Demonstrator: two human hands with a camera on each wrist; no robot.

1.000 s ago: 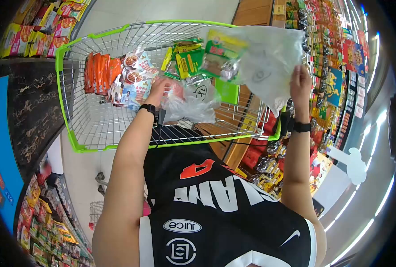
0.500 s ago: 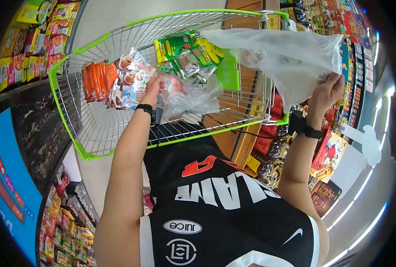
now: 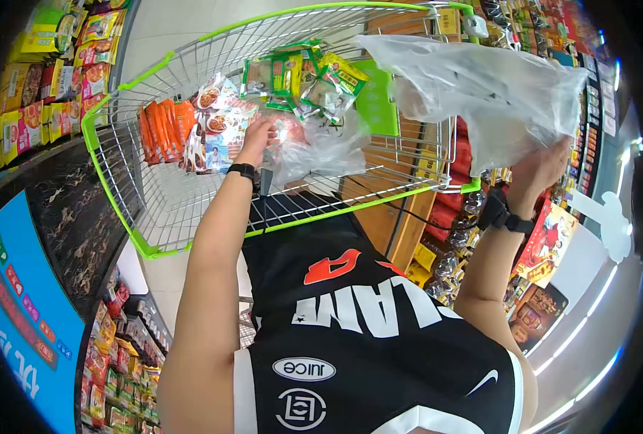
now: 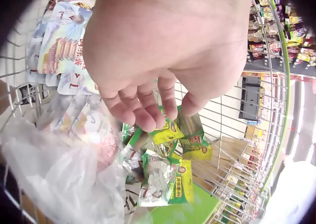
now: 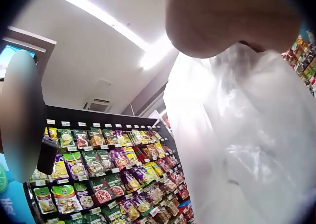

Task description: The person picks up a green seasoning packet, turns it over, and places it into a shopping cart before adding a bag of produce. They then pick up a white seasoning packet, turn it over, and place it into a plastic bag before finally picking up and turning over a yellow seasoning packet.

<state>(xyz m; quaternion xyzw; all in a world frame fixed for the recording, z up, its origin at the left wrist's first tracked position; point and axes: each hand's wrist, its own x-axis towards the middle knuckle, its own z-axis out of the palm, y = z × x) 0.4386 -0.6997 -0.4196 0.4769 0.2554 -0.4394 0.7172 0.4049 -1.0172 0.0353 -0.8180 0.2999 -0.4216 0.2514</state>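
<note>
My right hand (image 3: pixel 545 173) grips a translucent plastic bag (image 3: pixel 480 87), which stretches across the cart's right end. In the right wrist view, the bag (image 5: pixel 242 135) hangs slack below the hand. My left hand (image 3: pixel 258 139) hovers inside the shopping cart with fingers loosely bent and nothing held, between illustrated white packets (image 3: pixel 220 126) and a knotted clear bag with pinkish contents (image 3: pixel 292 134). Beyond it lie several green-and-yellow packets (image 3: pixel 303 76). From the left wrist, the left hand (image 4: pixel 168 51) appears over these packets (image 4: pixel 168 179).
Orange packets (image 3: pixel 164 130) stand at the left end of the green-rimmed wire cart (image 3: pixel 148 249). Shelves of packaged food (image 3: pixel 65 94) line the left, and more goods hang to the right. A blue sign panel (image 3: pixel 28 289) stands lower left.
My right hand has drawn the plastic bag to the right, off the green-and-yellow packets, which now lie heaped in the cart. My left hand stays near the same spot.
</note>
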